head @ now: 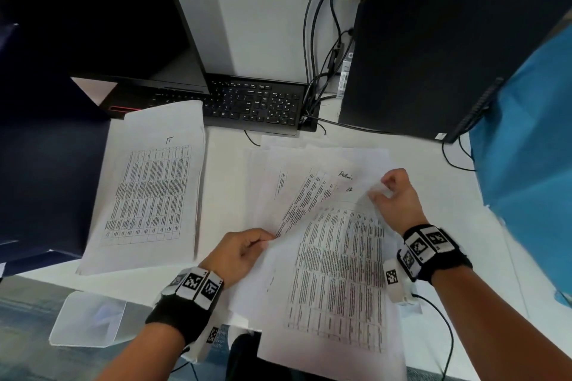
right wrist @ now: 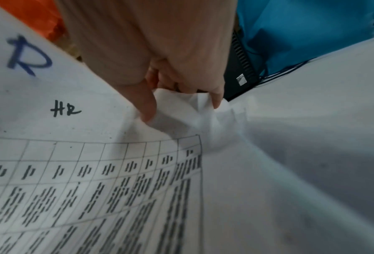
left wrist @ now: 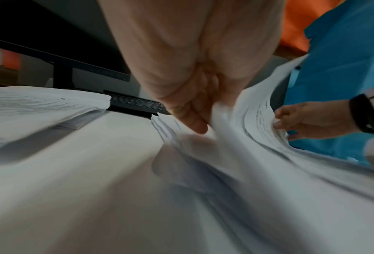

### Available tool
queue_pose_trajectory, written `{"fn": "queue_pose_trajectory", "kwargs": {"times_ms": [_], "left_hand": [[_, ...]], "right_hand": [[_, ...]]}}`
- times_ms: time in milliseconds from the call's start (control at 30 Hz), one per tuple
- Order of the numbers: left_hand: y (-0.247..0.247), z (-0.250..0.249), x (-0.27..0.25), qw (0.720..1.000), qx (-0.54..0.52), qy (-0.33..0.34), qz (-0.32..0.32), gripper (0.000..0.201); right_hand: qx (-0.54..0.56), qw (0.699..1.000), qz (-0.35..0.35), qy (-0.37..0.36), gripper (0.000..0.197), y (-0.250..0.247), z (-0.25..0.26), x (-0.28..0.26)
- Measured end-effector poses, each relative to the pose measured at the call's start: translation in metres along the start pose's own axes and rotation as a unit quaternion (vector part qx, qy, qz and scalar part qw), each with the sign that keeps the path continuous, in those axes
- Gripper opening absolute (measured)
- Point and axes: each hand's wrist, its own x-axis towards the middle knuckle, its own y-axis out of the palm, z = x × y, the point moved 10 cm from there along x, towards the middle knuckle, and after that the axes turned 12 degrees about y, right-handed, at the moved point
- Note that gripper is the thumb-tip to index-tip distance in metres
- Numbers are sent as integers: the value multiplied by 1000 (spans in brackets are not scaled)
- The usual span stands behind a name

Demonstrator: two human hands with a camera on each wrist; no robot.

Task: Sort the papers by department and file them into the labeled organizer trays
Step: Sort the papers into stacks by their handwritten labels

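A loose fan of printed table sheets [head: 312, 182] lies on the white desk, with handwritten "Admin" and "HR" labels showing near the top. My left hand [head: 244, 249] pinches the left edge of the top sheet [head: 337, 275]. My right hand [head: 391, 192] pinches that sheet's upper right corner [right wrist: 181, 110], which is crumpled and lifted. The right wrist view shows "HR" [right wrist: 65, 110] written on the sheet underneath. A separate neat stack marked "IT" [head: 148, 192] lies to the left. No organizer trays are in view.
A black keyboard [head: 257, 105] and monitor [head: 93, 15] stand behind the papers. A black computer tower [head: 433, 46] with cables stands at the back right, and blue fabric [head: 526, 164] hangs at the right. A clear plastic sleeve [head: 89, 318] overhangs the desk's front left edge.
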Motion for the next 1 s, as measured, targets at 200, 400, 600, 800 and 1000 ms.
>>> {"fn": "queue_pose_trajectory", "kwargs": {"times_ms": [200, 400, 600, 800, 1000], "left_hand": [[-8, 0, 15, 993, 8, -101, -61, 19], [-7, 1, 39, 980, 166, -107, -26, 41], [4, -13, 34, 993, -17, -108, -42, 42], [-5, -6, 17, 977, -119, -137, -112, 30], [-26, 4, -1, 939, -213, -179, -201, 16]], "right_hand": [[-98, 995, 30, -5, 20, 2, -13, 7], [-120, 992, 40, 17, 18, 1, -21, 6], [-11, 999, 41, -15, 19, -2, 22, 5], [82, 996, 1, -34, 18, -4, 46, 12], [143, 980, 83, 114, 18, 32, 4, 10]]}}
